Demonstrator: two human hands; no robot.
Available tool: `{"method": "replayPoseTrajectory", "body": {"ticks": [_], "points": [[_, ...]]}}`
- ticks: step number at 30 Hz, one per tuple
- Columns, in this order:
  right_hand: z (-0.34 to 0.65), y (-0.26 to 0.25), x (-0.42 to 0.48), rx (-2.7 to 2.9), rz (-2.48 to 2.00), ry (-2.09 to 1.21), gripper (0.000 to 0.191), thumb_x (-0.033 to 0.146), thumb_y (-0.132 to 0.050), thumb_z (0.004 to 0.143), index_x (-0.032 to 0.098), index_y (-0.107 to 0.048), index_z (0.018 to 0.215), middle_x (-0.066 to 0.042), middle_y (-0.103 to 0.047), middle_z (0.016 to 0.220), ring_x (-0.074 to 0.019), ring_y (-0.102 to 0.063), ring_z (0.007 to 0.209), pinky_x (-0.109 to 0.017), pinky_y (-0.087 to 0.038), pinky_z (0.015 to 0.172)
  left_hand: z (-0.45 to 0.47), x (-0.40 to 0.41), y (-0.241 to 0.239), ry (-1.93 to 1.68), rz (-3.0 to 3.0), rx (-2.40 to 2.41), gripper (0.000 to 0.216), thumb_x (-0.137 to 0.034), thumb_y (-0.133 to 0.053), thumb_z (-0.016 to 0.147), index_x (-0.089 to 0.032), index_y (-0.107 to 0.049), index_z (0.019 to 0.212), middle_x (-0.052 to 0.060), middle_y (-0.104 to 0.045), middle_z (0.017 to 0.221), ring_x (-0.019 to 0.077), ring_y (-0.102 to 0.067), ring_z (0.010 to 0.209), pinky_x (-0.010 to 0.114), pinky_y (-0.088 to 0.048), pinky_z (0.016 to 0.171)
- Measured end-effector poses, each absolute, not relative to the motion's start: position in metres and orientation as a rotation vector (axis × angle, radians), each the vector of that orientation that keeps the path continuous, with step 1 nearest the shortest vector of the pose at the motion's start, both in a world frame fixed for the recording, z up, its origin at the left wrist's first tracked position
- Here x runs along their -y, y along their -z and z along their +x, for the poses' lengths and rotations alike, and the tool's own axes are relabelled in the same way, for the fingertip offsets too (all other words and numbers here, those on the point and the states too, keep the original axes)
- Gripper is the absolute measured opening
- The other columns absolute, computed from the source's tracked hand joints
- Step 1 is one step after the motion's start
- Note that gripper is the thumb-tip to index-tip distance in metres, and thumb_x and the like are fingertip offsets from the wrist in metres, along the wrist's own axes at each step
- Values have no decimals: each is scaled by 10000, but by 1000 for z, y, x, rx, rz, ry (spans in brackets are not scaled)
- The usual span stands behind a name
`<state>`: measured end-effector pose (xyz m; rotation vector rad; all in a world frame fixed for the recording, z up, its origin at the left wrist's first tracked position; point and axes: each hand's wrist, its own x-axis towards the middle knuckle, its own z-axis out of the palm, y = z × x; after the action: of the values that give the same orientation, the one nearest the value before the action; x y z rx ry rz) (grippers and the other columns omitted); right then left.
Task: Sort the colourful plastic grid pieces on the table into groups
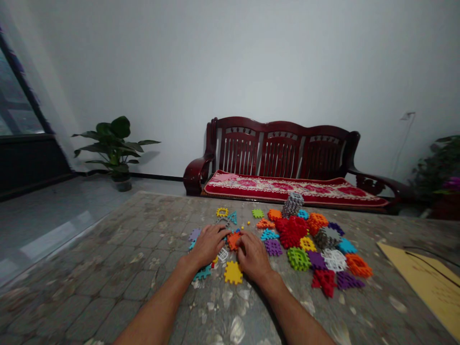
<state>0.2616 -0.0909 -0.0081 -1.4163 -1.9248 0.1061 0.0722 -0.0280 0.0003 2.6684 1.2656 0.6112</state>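
My left hand (210,244) is palm down, its fingers bent together and their tips at the left edge of an orange interlocking tile (233,241). From the other side my right hand (253,254) pinches the same tile with curled fingers. Close in front of them lies a yellow square tile (233,273). A white lattice piece (223,254) sits between the hands, and a teal tile (203,273) shows partly under my left wrist. Beyond the fingers are a yellow ring-shaped piece (222,212) and a teal triangle (233,217). My fingers cover parts of several pieces.
To the right spreads a pile of coloured tiles, with a red built shape (293,231) and a grey stack (293,205). A yellow board (424,282) with a dark cable lies at the table's right. Behind the patterned table (118,268) stands a wooden bench (280,143).
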Motion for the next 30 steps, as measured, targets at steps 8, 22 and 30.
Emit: {"method": "replayPoseTrajectory", "body": {"ticks": [8, 22, 30], "points": [[262, 10, 89, 1833, -1442, -83, 242, 19, -449, 709, 215, -566, 791, -47, -607, 880, -204, -560, 898, -314, -447, 819, 75, 35, -16, -614, 2573, -1379, 286, -67, -480, 827, -230, -668, 968, 65, -686, 1101, 240, -594, 1109, 462, -337, 1070], [268, 21, 84, 1578, -1486, -53, 300, 74, -461, 797, 193, -635, 1010, -133, -551, 1261, -247, -497, 1252, -423, -405, 1067, 69, 31, -14, -655, 2519, -1512, 257, -127, -427, 884, -236, -651, 948, 47, -724, 989, 227, -644, 1021, 518, -244, 1146], [267, 12, 92, 1744, -1518, -59, 305, 106, -527, 791, 243, -668, 1024, -70, -624, 1195, -235, -554, 1153, -393, -442, 1005, 70, 32, -14, -646, 2463, -1485, 425, -367, -732, 711, -245, -667, 1113, 102, -693, 1176, 317, -589, 1170, 557, -241, 1146]]}}
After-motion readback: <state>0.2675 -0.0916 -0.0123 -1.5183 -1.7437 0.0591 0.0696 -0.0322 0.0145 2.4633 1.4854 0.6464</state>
